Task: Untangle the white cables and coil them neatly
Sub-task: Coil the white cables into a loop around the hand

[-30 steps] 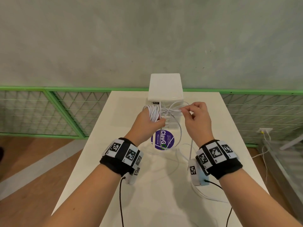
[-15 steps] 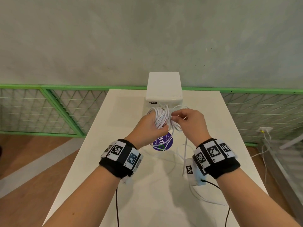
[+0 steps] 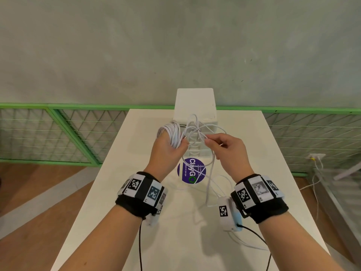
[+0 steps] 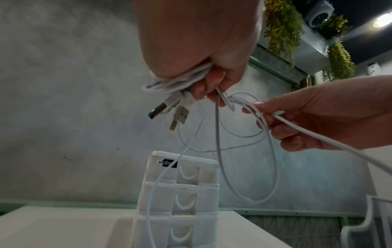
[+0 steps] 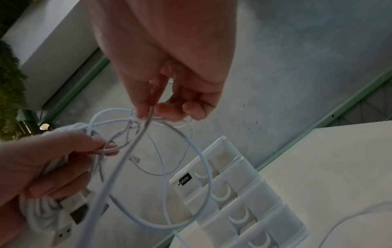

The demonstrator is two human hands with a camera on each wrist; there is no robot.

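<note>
Held up over the table, my left hand [image 3: 170, 147] grips a bundle of coiled white cable [image 3: 172, 133]. Its USB plugs [image 4: 167, 110] hang below the fist in the left wrist view. A tangle of loose white loops [image 3: 197, 130] runs from the bundle to my right hand [image 3: 224, 147], which pinches one strand [image 5: 146, 120] between thumb and forefinger close to a knot. Loose cable [image 3: 210, 184] drops from there onto the white table [image 3: 254, 153], and more slack lies by my right wrist.
A white stack of small drawers [image 3: 197, 112] stands at the table's far edge, right behind the cables. A purple round sticker [image 3: 192, 171] marks the tabletop under my hands. Green mesh fencing [image 3: 58, 133] and a grey wall lie beyond.
My hands have drawn apart from the near-touching position of half a second ago. The tangled loops now spread open between them, and both hands sit slightly higher.
</note>
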